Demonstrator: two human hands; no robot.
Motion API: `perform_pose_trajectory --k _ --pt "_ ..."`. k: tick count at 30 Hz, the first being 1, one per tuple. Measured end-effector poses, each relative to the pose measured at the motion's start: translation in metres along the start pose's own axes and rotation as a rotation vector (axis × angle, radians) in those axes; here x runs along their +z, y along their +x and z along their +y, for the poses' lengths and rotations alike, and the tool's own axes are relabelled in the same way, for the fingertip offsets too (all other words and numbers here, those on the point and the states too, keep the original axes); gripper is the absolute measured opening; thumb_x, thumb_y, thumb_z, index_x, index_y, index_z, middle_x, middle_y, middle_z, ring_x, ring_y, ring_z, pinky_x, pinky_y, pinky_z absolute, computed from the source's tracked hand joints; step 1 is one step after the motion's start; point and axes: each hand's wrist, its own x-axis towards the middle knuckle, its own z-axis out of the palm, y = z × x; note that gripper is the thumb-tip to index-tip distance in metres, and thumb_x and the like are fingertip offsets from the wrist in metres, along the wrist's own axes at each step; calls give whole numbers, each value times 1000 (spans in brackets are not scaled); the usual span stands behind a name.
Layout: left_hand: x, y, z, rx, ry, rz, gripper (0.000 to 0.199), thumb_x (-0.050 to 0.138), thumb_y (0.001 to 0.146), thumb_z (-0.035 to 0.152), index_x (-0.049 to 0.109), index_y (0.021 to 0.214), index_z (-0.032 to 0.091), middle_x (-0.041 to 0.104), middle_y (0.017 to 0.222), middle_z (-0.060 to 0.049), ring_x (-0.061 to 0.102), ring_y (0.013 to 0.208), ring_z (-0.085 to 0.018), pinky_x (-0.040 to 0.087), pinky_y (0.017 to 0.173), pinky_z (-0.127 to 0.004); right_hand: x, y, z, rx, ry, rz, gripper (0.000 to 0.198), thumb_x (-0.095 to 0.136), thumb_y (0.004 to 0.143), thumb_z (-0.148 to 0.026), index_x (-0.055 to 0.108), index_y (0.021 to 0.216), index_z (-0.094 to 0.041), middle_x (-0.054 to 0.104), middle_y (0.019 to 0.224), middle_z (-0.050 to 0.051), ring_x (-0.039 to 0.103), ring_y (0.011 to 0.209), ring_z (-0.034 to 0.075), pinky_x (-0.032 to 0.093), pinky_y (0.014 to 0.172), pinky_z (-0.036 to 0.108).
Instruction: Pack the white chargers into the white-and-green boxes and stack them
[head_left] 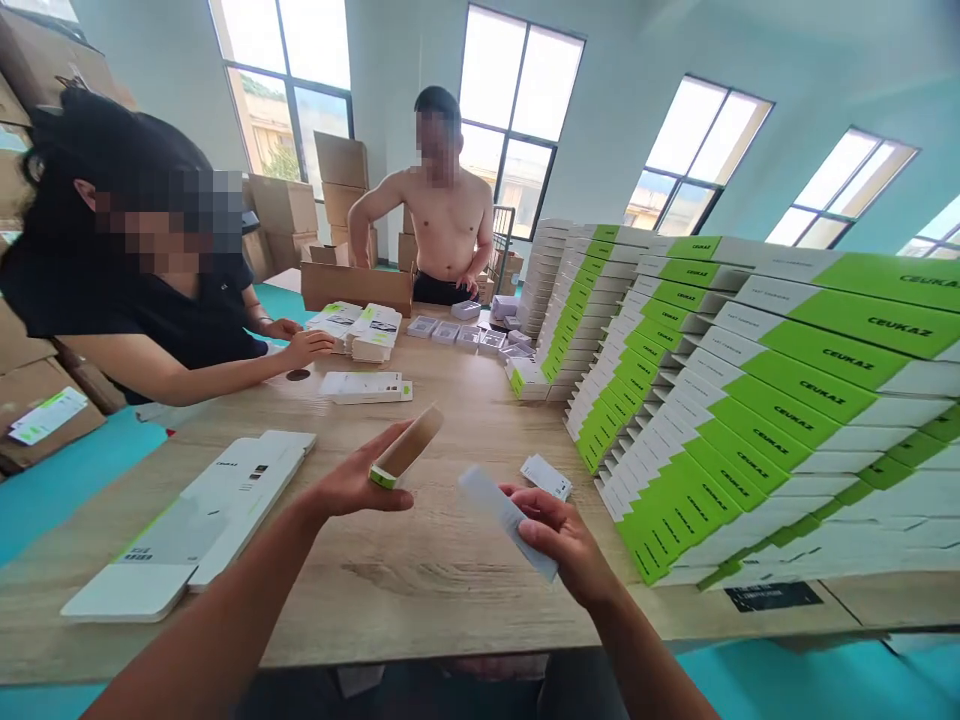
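Observation:
My left hand point(360, 475) is closed around a small carton point(409, 448), tilted so that its brown inside faces me and a green edge shows at the near end. In my right hand point(559, 530), a thin white paper leaflet point(504, 520) is pinched between thumb and fingers, apart from the carton. Just beyond that hand lies a small pile of white printed leaflets point(546, 477). Left of my left forearm, flat white and green carton blanks point(202, 510) rest on the wooden table point(420, 600).
Tall stacks of green and white boxes point(720, 420) line the right side. A co-worker at the left handles flat cartons point(360, 328); another person stands behind an open cardboard box point(352, 290). Several small packs point(450, 333) lie at the far end. One flat carton point(365, 387) lies mid-table.

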Motion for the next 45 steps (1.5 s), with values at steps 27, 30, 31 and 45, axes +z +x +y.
perform_pose_trajectory --k 27,30,31,45 --pt "17 -10 45 22 378 -256 102 89 62 26 39 151 20 51 146 -14 49 136 -36 38 117 -48 28 6 -131 -308 -969 -93 23 76 78 -38 63 89 -23 65 94 3 60 71 17 46 67 29" --pt "20 -10 46 50 338 -271 102 89 61 27 41 150 19 51 149 -14 47 137 -37 35 118 -50 37 14 -125 -344 -896 -13 29 75 80 -46 60 86 -23 63 92 3 61 74 19 49 70 31" --pt "22 -9 45 62 305 -276 101 89 60 27 43 149 20 51 149 -14 47 137 -37 35 118 -50 40 17 -121 -399 -831 60 31 73 83 -50 59 89 -23 64 97 5 63 80 21 51 76 34" --pt "62 -14 33 -43 -388 -387 108 70 50 92 65 130 18 72 122 -16 67 113 -39 58 86 -46 28 10 -42 -464 -316 36 61 66 96 -30 40 151 -35 70 126 6 69 103 20 60 92 38"
